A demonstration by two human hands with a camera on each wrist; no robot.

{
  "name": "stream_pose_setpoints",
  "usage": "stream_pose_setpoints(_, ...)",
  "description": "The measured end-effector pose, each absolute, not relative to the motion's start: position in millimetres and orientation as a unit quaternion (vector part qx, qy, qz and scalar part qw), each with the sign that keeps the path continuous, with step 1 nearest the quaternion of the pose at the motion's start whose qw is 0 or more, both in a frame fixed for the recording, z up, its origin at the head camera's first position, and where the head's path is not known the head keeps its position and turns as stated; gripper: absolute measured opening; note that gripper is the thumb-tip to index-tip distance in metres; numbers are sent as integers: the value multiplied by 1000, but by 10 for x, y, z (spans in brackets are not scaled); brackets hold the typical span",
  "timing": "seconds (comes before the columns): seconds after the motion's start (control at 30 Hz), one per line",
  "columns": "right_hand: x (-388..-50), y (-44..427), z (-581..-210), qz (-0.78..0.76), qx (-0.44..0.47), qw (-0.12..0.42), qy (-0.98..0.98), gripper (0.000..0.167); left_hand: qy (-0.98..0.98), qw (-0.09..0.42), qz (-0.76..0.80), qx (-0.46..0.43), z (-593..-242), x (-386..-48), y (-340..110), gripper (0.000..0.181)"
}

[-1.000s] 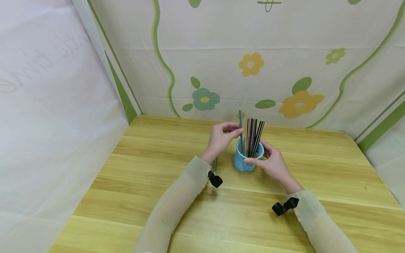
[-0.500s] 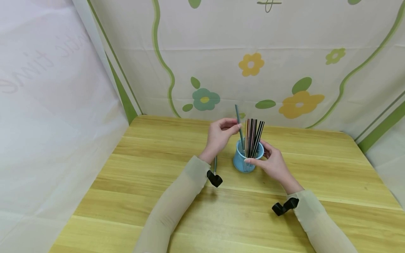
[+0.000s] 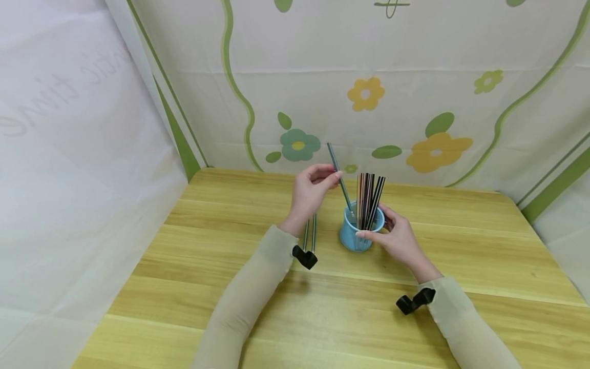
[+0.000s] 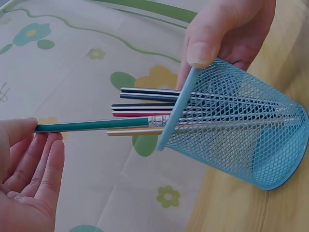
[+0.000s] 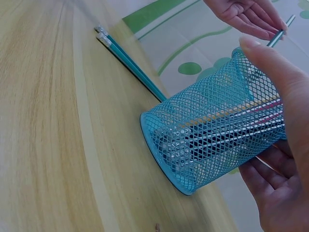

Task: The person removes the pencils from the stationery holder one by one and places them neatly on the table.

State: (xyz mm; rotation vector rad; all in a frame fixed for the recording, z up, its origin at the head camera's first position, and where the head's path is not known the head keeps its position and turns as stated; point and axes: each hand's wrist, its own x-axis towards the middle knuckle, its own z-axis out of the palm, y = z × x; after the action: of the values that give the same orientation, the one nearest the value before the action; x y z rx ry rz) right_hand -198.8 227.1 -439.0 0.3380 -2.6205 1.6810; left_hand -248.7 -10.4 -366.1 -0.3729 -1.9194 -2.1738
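Between thumb and fingers my left hand [image 3: 310,193] pinches a green pencil [image 3: 338,171], whose metal-banded lower end is at the mouth of the blue mesh cup [image 3: 349,237]. In the left wrist view that pencil [image 4: 96,125] slants across the cup's rim [image 4: 179,108]. My right hand [image 3: 400,240] grips the cup round its right side, thumb on the near rim. Several dark, red and yellow pencils [image 3: 366,200] stand in the cup. Two green pencils [image 5: 130,63] lie side by side on the table, left of the cup, partly behind my left wrist in the head view.
The wooden table [image 3: 350,318] reaches to a pale printed cloth [image 3: 322,97] hanging behind it, with another cloth [image 3: 83,169] at the left. Black wrist cameras [image 3: 306,258] sit at both sleeves.
My left hand has moved up and left, drawing the green pencil partly out of the cup and tilting it leftward. A second green pencil on the table has come into view. My right hand stayed put.
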Motion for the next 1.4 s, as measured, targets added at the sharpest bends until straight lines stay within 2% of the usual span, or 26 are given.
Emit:
stream_pose_setpoints(0.73,-2009,2280,-4397,536,110,4,-837,98,-639,150,-743,-129,-3596,-2519,-513,20)
stream_pose_setpoints(1.4,-2007,2294,-4430,525,105,11,-844,100,-644,155,-739,-123,-3662,-2549,-882,20)
